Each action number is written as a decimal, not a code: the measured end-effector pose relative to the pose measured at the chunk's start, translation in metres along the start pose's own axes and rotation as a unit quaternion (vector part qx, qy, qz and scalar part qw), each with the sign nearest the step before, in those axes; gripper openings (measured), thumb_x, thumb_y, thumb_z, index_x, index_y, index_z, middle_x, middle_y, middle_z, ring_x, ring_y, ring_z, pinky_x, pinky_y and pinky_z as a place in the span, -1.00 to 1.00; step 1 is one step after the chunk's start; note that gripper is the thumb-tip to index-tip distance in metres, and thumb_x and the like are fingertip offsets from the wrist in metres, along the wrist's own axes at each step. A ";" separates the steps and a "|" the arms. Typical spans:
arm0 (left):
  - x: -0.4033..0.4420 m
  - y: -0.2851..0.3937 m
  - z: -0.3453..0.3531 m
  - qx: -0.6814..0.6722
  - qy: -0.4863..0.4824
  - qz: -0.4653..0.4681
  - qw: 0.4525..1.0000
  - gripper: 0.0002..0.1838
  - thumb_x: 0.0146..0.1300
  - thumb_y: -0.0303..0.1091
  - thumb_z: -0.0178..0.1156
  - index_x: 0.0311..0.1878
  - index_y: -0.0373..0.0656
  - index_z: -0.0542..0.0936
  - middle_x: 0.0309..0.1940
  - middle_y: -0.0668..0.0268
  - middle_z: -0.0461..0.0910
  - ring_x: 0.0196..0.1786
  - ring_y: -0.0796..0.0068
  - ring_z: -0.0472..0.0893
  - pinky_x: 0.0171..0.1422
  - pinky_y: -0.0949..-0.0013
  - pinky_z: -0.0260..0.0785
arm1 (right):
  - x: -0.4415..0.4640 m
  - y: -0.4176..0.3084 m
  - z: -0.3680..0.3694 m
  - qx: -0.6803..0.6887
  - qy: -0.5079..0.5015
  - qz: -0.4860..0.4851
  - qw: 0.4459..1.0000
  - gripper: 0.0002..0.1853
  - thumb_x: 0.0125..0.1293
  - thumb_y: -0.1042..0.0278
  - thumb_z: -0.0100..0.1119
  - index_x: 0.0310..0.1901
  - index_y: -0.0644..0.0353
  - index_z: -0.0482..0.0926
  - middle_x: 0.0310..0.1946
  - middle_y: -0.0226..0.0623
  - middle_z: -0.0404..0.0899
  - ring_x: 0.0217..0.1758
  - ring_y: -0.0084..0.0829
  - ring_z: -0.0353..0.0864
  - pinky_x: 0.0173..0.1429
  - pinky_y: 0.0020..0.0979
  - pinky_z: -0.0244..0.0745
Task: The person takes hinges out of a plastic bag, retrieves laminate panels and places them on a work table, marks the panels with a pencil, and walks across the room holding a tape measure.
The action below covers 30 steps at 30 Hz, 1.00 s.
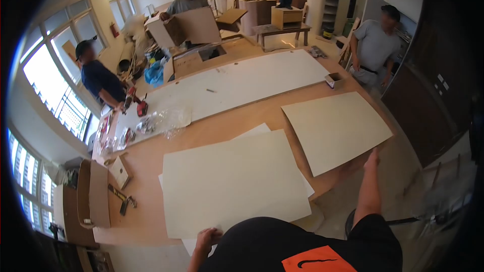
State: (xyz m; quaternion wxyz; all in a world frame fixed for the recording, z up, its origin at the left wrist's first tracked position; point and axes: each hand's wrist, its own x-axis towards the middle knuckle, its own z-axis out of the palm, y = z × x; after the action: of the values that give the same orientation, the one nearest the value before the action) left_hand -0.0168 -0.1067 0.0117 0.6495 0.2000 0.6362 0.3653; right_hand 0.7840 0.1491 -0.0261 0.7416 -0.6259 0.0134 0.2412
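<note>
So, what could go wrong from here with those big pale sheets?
The stacked sheets lie askew, so the top one might slide if nudged. The separate sheet lies near the table's edge, by the right hand; a bump could push it off. Shifting it could also knock the small open box.

On the tabletop (227, 130), a long board (212, 89) lies behind two panels (232, 181) set side by side; a hammer (122, 199) lies left of them.
</note>
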 end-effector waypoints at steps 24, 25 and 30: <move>0.068 -0.024 -0.001 0.528 0.388 0.233 0.719 -0.28 0.36 -0.05 0.11 0.43 -0.37 0.31 0.51 -0.14 0.16 0.59 -0.10 0.06 0.63 -0.14 -0.18 | -0.494 0.017 0.480 -0.589 -0.582 -0.320 0.459 0.10 0.11 0.23 0.31 0.55 0.43 -0.17 -0.19 -0.01 0.68 -0.37 -0.22 0.66 -0.28 -0.23 0.59; 0.069 -0.025 -0.002 0.523 0.392 0.232 0.721 -0.29 0.36 -0.05 0.11 0.43 -0.37 0.32 0.51 -0.14 0.16 0.59 -0.11 0.07 0.62 -0.14 -0.17 | -0.500 0.025 0.485 -0.593 -0.583 -0.322 0.452 0.11 0.10 0.23 0.32 0.55 0.42 -0.18 -0.18 -0.01 0.68 -0.35 -0.21 0.68 -0.27 -0.23 0.60; 0.072 -0.026 -0.009 0.513 0.401 0.240 0.720 -0.30 0.34 -0.08 0.14 0.41 -0.35 0.35 0.51 -0.13 0.17 0.58 -0.10 0.09 0.61 -0.13 -0.13 | -0.512 0.029 0.481 -0.593 -0.599 -0.315 0.436 0.14 0.10 0.22 0.34 0.56 0.38 -0.21 -0.06 0.02 0.67 -0.24 -0.15 0.74 -0.21 -0.21 0.63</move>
State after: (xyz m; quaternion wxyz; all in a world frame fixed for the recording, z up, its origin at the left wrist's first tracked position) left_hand -0.0254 -0.0730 -0.0572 0.0225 0.4830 0.8581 0.1730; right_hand 0.1852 0.4265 0.2160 0.0363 -0.5725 -0.7786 0.2542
